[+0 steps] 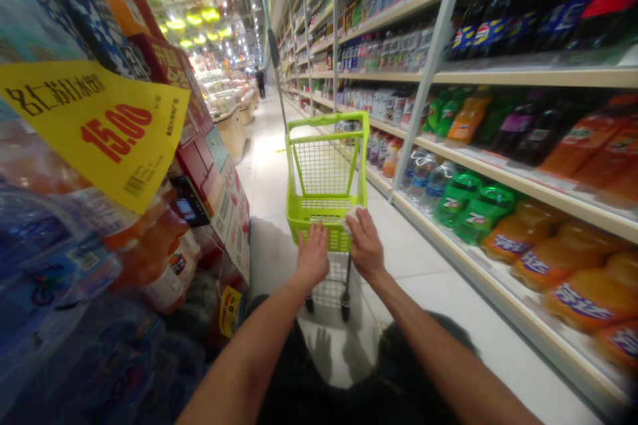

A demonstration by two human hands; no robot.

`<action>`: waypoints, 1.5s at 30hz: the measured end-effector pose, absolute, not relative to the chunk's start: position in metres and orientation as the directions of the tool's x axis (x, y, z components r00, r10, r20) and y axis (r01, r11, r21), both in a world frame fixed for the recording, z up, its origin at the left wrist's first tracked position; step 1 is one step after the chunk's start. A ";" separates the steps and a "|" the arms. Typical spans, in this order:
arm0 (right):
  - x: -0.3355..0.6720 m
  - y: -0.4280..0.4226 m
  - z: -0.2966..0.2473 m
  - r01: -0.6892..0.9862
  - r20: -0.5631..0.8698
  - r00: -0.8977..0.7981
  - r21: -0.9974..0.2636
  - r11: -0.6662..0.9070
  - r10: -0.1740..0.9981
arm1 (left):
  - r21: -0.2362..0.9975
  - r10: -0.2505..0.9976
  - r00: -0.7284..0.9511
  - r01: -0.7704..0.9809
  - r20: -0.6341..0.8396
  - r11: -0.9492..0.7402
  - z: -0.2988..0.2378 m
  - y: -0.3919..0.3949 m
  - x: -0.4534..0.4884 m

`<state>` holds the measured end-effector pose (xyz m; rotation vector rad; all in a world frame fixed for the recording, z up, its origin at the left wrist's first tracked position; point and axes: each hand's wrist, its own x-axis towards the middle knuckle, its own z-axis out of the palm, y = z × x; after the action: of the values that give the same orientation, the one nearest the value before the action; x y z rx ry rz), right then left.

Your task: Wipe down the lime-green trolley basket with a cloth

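Observation:
A small lime-green shopping cart [326,125] stands upright on the floor in front of me, its mesh basket empty. My left hand [314,255] lies against the near end of the basket, fingers stretched out and holding nothing. At the near right corner of the basket, my right hand [367,246] presses a crumpled white cloth [353,218] against the rim. Its fingers are curled over the cloth, which is partly hidden. A thin dark pole [273,46] rises from the cart's left side.
On the right run long shelves [528,76] of drink bottles. Stacked bottle packs [54,265] and cartons [234,212] crowd the left, with a yellow price sign [104,126] hanging near. A tiled aisle [266,146] leads ahead to a distant person [260,82].

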<state>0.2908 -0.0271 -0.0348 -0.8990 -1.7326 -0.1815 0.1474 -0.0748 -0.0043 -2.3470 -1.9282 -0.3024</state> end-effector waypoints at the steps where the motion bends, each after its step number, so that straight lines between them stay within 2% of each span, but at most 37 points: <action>1: 0.289 -0.024 -0.035 0.649 0.874 -0.106 -0.301 0.699 0.474 | 0.056 0.961 0.180 0.979 0.211 -0.196 -0.005 -0.074 0.146; 6: 0.282 -0.021 -0.080 0.632 0.861 -0.227 -0.226 0.741 0.456 | 0.025 0.960 0.185 0.981 0.210 -0.195 -0.016 -0.078 0.139; 11: 0.284 -0.036 -0.118 0.610 0.770 -0.334 -0.263 0.748 0.543 | -0.017 0.971 0.173 0.985 0.163 -0.172 -0.028 -0.086 0.132; 14: 0.278 -0.044 -0.104 0.587 0.764 -0.346 -0.276 0.761 0.544 | -0.001 0.979 0.131 0.991 0.153 -0.133 -0.027 -0.087 0.123; 21: 0.235 -0.025 -0.040 0.548 0.863 -0.289 -0.205 0.811 0.414 | 0.035 0.986 -0.006 0.999 0.169 0.000 -0.013 -0.076 0.101; 24: 0.227 -0.016 -0.058 0.528 0.844 -0.365 -0.159 0.834 0.392 | 0.038 0.987 -0.016 0.999 0.158 0.010 -0.013 -0.078 0.098; 30: 0.231 -0.025 -0.113 0.490 0.760 -0.495 -0.156 0.857 0.422 | 0.038 0.994 0.021 0.999 0.104 -0.025 -0.025 -0.089 0.094; 33: 0.230 -0.032 -0.099 0.481 0.760 -0.495 -0.165 0.861 0.422 | 0.046 0.994 0.012 0.999 0.105 -0.017 -0.029 -0.088 0.091; 39: 0.212 -0.022 -0.030 0.475 0.847 -0.359 -0.196 0.858 0.392 | 0.077 0.993 -0.063 0.996 0.104 0.055 -0.018 -0.079 0.091; 42: 0.208 -0.014 -0.037 0.479 0.827 -0.408 -0.165 0.862 0.385 | 0.091 0.990 -0.087 0.993 0.115 0.077 -0.013 -0.079 0.091; 45: 0.210 -0.014 -0.071 0.478 0.795 -0.482 -0.113 0.871 0.368 | 0.073 0.990 -0.073 0.995 0.125 0.064 -0.012 -0.083 0.089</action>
<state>0.2105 -0.0141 -0.0709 -0.6106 -2.1280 -0.1535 0.0891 -0.0830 -0.0123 -2.1107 -2.2609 -0.2157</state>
